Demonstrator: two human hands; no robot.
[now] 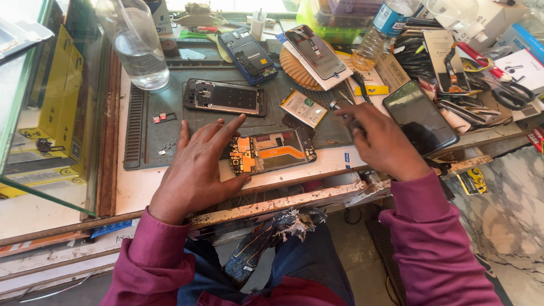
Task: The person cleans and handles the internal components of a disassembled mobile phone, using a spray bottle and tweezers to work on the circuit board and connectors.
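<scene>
The opened phone [273, 151], circuit boards bared, lies on the grey mat [170, 133] under the left hand [198, 167], whose spread fingers steady its left end. The right hand [382, 139] pinches a thin tool [340, 107], blurred. Beyond the left fingertips lies a phone frame [225, 97]; just right of the right hand, a dark phone [420, 117].

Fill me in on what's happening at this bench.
A person is working on an opened phone on a grey work mat. Their left hand steadies its left end, while the right hand holds a thin tool, blurred. A separate phone frame, a battery and a dark screen panel lie nearby.
</scene>
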